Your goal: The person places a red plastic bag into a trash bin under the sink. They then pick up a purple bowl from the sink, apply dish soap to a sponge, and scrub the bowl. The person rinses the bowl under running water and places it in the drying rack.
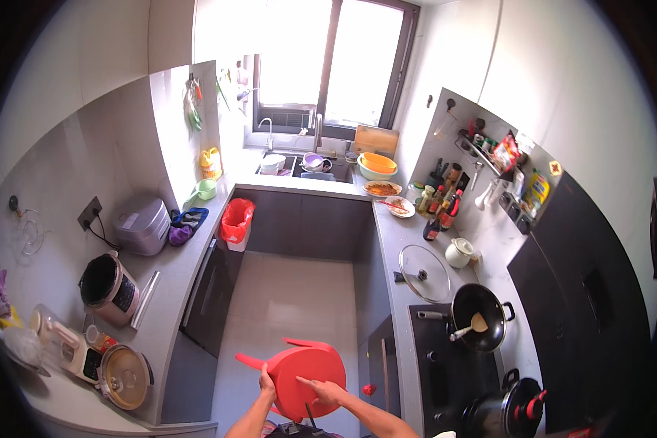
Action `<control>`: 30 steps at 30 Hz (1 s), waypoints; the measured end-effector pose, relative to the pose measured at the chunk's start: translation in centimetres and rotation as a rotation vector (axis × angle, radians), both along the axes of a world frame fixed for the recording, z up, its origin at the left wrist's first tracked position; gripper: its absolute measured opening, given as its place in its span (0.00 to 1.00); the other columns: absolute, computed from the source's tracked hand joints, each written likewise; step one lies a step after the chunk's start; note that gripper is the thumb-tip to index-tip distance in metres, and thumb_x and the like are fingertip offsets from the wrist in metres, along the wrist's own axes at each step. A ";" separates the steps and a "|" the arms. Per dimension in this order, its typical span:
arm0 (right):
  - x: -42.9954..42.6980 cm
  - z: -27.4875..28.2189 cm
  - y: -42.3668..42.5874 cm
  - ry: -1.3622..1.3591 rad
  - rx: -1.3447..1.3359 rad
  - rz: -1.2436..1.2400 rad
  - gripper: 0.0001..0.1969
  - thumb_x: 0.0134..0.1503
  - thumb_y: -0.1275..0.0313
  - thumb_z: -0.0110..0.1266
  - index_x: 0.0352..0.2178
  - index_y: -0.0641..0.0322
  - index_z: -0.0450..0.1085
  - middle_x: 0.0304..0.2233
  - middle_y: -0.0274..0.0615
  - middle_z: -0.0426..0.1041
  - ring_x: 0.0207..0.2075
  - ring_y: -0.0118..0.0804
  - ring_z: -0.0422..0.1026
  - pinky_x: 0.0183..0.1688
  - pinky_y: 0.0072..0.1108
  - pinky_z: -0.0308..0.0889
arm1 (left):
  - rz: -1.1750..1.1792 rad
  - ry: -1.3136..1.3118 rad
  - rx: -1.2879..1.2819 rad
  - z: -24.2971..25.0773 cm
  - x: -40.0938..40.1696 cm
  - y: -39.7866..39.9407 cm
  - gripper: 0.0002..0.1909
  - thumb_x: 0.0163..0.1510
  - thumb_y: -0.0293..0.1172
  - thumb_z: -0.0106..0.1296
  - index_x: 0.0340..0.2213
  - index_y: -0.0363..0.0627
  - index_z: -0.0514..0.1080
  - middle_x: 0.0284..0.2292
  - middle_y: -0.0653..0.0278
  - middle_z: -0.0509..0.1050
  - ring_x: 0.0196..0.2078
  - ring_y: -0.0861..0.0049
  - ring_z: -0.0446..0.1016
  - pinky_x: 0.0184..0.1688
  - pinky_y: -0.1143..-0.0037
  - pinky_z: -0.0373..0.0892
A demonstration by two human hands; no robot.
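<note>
A red plastic stool is held up in front of my body, its round face towards me and legs pointing away and to the left. My left hand grips its left edge, near the base of one leg. On the round face lies my right hand, index finger stretched out and touching the surface. I see nothing held in that hand. Below it a dark thin rod sticks up near my body; what it belongs to is unclear.
Counters flank the tiled floor. At right are a wok with a spatula, a pressure cooker and a glass lid. A lined bin stands by the left cabinets. Bowls fill the sink under the window.
</note>
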State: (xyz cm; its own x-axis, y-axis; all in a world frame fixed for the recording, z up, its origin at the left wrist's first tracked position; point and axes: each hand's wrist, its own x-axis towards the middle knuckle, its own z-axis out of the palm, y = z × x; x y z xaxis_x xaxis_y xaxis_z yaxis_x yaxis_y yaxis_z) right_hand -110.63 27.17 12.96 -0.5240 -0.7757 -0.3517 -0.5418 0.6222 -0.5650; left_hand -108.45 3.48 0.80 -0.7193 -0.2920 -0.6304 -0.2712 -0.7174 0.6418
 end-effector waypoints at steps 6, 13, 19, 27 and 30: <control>-14.3 -1.7 -3.1 0.093 0.023 0.056 0.59 0.46 0.70 0.68 0.68 0.32 0.32 0.42 0.55 0.73 0.39 0.57 0.75 0.44 0.41 0.70 | -0.256 0.044 -0.030 3.5 -13.0 -3.2 0.45 0.59 0.68 0.29 0.57 0.39 0.65 0.54 0.51 0.71 0.56 0.57 0.70 0.59 0.58 0.63; -30.5 -4.3 -3.7 -0.047 0.141 0.032 0.62 0.45 0.70 0.70 0.68 0.40 0.28 0.38 0.60 0.75 0.42 0.61 0.74 0.42 0.43 0.69 | -0.771 -0.145 -0.232 11.1 -28.0 -4.0 0.55 0.51 0.80 0.31 0.63 0.44 0.57 0.60 0.54 0.65 0.61 0.54 0.64 0.62 0.50 0.55; -39.0 -5.0 -3.0 -0.047 0.208 -0.053 0.61 0.45 0.61 0.69 0.68 0.37 0.28 0.45 0.58 0.74 0.46 0.58 0.74 0.44 0.42 0.70 | -0.824 -0.170 -0.294 8.3 -39.6 -4.0 0.51 0.47 0.57 0.64 0.61 0.36 0.56 0.58 0.51 0.65 0.61 0.60 0.63 0.60 0.59 0.61; -52.1 -6.9 -3.0 0.003 0.250 -0.157 0.62 0.45 0.56 0.69 0.68 0.41 0.27 0.48 0.55 0.74 0.47 0.56 0.75 0.44 0.43 0.70 | -0.880 0.033 -0.390 0.4 -54.3 -3.9 0.46 0.47 0.48 0.67 0.59 0.35 0.59 0.55 0.53 0.69 0.57 0.67 0.69 0.60 0.67 0.64; -59.9 -8.1 -5.5 -0.065 0.216 -0.144 0.61 0.46 0.57 0.68 0.69 0.37 0.28 0.49 0.49 0.74 0.51 0.51 0.73 0.50 0.52 0.65 | -0.819 -0.134 -0.284 -2.6 -59.5 -7.2 0.50 0.45 0.53 0.68 0.60 0.36 0.58 0.55 0.52 0.69 0.56 0.66 0.69 0.59 0.65 0.65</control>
